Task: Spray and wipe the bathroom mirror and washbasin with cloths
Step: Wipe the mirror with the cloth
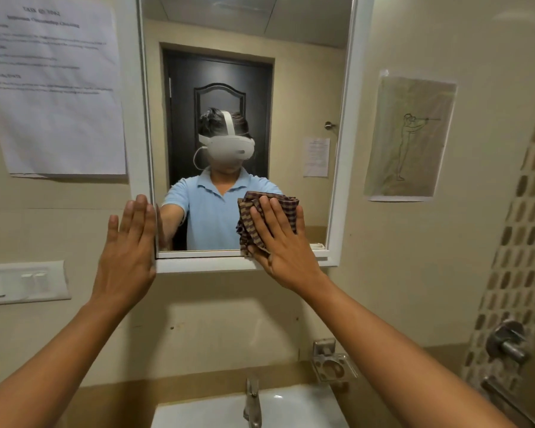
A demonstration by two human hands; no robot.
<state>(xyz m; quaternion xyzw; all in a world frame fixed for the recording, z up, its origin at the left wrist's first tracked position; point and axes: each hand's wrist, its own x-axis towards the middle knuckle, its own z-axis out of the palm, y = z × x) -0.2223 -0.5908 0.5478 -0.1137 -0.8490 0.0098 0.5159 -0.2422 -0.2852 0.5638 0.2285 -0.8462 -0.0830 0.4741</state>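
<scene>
A white-framed mirror (306,88) hangs on the beige wall above a white washbasin (294,406). My right hand (280,239) lies flat, fingers straight, pressing a brown checked cloth (254,223) against the lower right part of the glass and its bottom frame. My left hand (129,251) is flat and open against the mirror's lower left frame edge, holding nothing. The mirror shows a person in a blue shirt with a headset. No spray bottle is in view.
A steel tap (252,403) stands at the basin's back. An empty soap holder (332,364) is fixed to the wall right of it. Papers (53,88) hang left of the mirror, a drawing (410,137) right. A switch panel (24,282) sits at left, a wall valve (508,341) at right.
</scene>
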